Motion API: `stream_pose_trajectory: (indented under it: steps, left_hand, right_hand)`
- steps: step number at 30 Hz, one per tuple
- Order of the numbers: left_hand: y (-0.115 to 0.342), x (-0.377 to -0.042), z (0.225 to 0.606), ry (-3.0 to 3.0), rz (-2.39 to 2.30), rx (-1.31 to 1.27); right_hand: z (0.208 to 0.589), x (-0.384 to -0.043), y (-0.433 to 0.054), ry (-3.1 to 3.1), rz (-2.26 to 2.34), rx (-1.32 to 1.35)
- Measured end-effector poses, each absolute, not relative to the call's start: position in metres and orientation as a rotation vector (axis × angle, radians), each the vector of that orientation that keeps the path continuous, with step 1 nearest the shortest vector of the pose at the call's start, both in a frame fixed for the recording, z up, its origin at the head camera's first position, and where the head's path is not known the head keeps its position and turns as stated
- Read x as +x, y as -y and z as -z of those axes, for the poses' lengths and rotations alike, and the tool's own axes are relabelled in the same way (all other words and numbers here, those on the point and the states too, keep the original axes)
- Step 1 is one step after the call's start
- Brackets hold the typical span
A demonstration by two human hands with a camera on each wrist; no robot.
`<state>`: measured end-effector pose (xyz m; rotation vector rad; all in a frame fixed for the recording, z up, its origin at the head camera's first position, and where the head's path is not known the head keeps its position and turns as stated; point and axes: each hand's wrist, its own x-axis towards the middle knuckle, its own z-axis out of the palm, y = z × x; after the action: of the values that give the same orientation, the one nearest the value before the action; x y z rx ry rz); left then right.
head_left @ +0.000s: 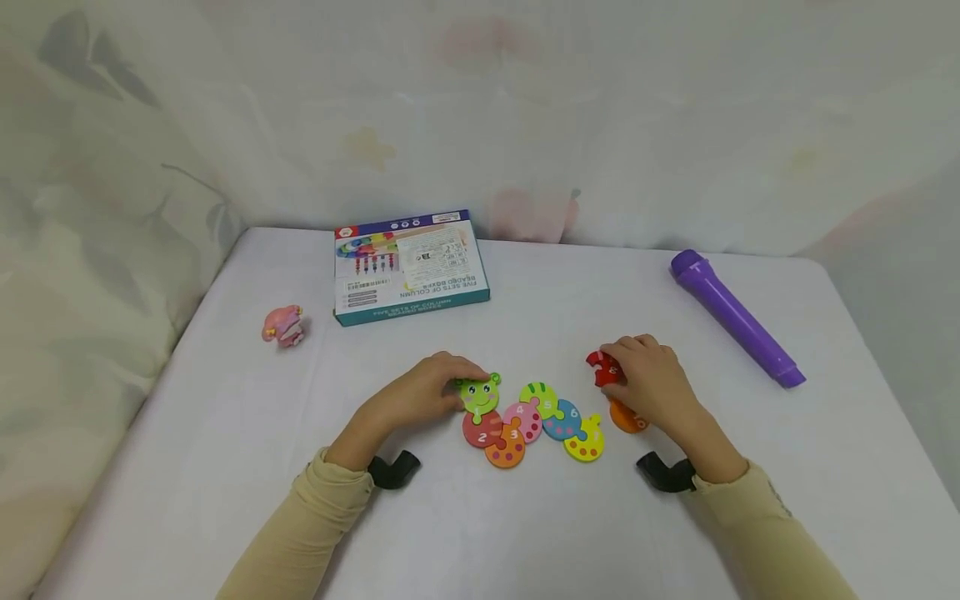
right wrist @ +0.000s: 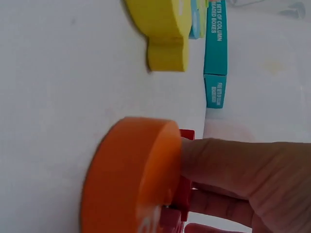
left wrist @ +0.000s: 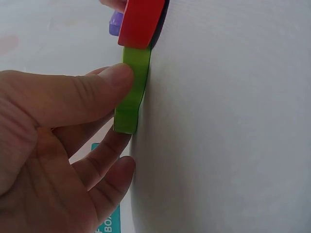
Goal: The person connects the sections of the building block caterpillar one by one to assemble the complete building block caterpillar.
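Note:
Several numbered puzzle pieces lie joined as a wavy caterpillar on the white table. At its left end is the green smiling head piece (head_left: 480,395), followed by a red piece (head_left: 482,429); a yellow piece (head_left: 585,442) makes the right end. My left hand (head_left: 420,393) holds the head piece at its edge, thumb on the near side in the left wrist view. To the right of the row, my right hand (head_left: 654,382) pinches a separate red piece (head_left: 602,369). An orange piece (right wrist: 129,170) lies right beside that one, partly covered by the right hand in the head view.
Behind the caterpillar lies a bead set box (head_left: 412,267) with a teal edge. A small pink toy figure (head_left: 283,325) is at the left, and a purple toy microphone (head_left: 737,318) lies at the right. Black curved parts (head_left: 395,471) sit under both wrists.

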<state>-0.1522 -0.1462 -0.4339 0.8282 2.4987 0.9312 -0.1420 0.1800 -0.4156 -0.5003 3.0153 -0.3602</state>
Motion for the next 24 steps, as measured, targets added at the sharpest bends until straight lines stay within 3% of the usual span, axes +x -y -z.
stream_pose_trajectory:
  steps: [12,24]
  left_hand:
    - [0.146,-0.152,0.432,-2.5,-0.927,0.821]
    - [0.145,-0.152,0.432,-2.493,-0.927,0.825]
  right_hand:
    - [0.406,-0.085,-0.166,-2.806,1.079,-0.486]
    - [0.419,-0.073,-0.172,-2.922,0.897,-0.563]
